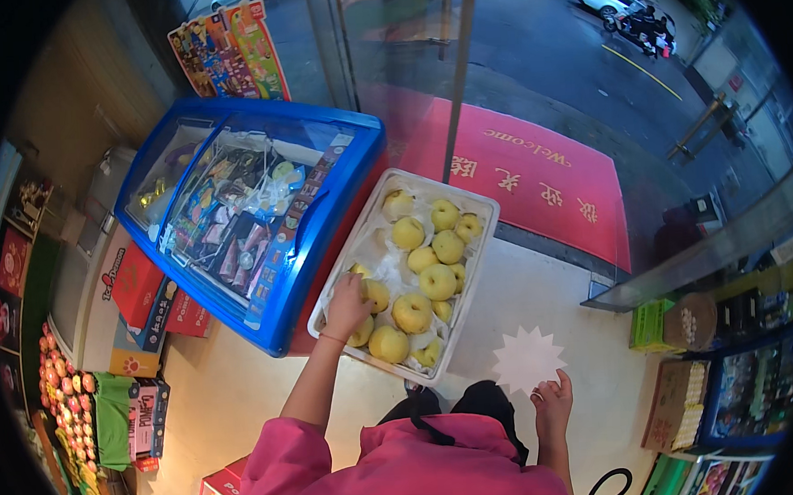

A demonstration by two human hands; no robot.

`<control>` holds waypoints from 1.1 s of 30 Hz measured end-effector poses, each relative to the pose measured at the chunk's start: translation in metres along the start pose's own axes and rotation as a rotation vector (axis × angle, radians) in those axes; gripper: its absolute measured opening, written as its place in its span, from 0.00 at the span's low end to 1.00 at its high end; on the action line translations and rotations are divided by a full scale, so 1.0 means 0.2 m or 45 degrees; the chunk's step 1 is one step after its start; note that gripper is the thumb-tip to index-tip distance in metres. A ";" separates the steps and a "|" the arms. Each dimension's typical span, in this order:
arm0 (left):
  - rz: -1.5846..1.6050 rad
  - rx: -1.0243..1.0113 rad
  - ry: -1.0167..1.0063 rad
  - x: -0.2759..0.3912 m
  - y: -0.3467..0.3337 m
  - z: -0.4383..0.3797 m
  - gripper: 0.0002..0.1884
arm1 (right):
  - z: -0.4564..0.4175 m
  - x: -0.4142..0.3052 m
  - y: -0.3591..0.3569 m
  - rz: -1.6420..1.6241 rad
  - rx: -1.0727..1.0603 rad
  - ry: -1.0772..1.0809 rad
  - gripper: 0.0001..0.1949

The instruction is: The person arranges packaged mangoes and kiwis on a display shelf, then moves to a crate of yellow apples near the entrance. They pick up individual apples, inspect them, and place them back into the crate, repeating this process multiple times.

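Observation:
A white plastic crate (486,256) stands before me, holding several round yellow-green fruits (438,282), apples or pears, among crumpled white wrapping (376,252). My left hand (348,308) reaches over the crate's near left side. Its fingers rest against a yellow fruit (377,294); how firmly they close on it is hidden. At the right, beside the crate and above the floor, my right hand (554,398) pinches the lower edge of a pale starburst-shaped card (529,359) between thumb and fingers. No writing shows on the card.
A blue chest freezer (356,125) with a glass top adjoins the crate's left side. Beyond are a glass door (403,59) and a red welcome mat (534,180). Fruit displays (64,379) and boxes (146,415) line the left; cartons (674,404) stand at right.

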State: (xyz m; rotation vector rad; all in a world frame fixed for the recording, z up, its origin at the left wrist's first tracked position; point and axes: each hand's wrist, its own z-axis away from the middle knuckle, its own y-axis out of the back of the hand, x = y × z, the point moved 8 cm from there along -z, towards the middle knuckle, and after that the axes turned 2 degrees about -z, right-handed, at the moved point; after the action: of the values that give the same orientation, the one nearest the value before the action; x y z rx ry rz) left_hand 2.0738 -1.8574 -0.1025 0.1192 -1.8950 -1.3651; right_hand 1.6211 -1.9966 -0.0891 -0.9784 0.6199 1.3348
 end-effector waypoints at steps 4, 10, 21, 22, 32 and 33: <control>-0.010 -0.199 0.166 -0.04 -0.09 -0.07 0.30 | -0.20 -0.08 -0.25 0.042 -0.106 -0.095 0.24; 0.010 -0.229 0.424 -0.17 -0.15 -0.06 0.30 | -0.59 -0.39 -1.43 0.070 -0.729 0.021 0.22; -0.282 -0.201 0.866 -0.01 -0.12 -0.06 0.32 | -0.90 -0.06 -3.19 0.488 -1.316 0.017 0.21; -0.319 -0.206 0.900 -0.01 -0.13 -0.06 0.32 | -0.93 -0.02 -3.27 0.536 -1.329 0.008 0.21; -0.546 -0.120 0.965 0.05 -0.13 -0.09 0.39 | -1.09 -0.09 -3.30 1.184 -1.493 1.080 0.26; -0.505 -0.065 0.968 0.06 -0.11 -0.09 0.39 | -1.14 -0.11 -3.22 1.122 -1.522 1.030 0.24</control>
State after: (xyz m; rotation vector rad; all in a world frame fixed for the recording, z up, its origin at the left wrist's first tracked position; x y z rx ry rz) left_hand 2.0698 -1.8870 -0.1134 0.8946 -1.2231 -1.3493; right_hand 2.2788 -2.1721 -0.0352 -2.4807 0.9093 2.1454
